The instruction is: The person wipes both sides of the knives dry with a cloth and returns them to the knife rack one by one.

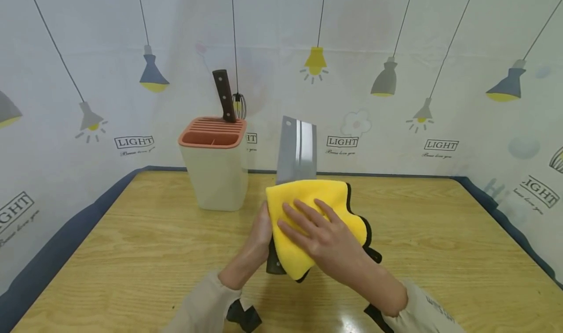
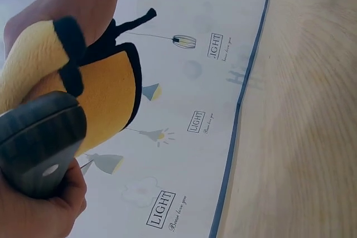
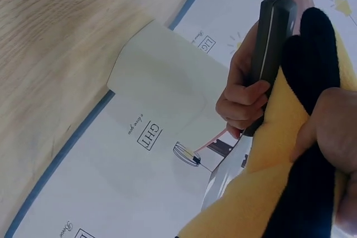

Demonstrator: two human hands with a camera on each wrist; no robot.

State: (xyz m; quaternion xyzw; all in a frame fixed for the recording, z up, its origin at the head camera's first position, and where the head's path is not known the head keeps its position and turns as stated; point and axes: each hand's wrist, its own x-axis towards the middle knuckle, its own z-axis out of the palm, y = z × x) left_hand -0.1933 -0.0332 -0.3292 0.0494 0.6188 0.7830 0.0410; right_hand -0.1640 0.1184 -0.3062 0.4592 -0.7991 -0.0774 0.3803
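A cleaver stands tilted with its broad steel blade (image 1: 290, 149) upward. My left hand (image 1: 255, 240) grips its dark handle (image 3: 273, 54), fingers wrapped round it in the right wrist view. A yellow cloth (image 1: 321, 191) with black edging covers the lower part of the blade and some of the handle. Over the cloth lies my right hand (image 1: 327, 242), its fingers spread across the front and its thumb (image 3: 307, 140) against the cloth at the black edging. The handle's butt (image 2: 47, 143) shows close up in the left wrist view. The blade under the cloth is hidden.
Left of the cleaver, a cream knife block (image 1: 215, 176) with a coral slotted top stands on the wooden table (image 1: 145, 255). A dark-handled knife (image 1: 224, 96) sticks up from it. A printed white backdrop (image 1: 281, 78) rises along the back and sides.
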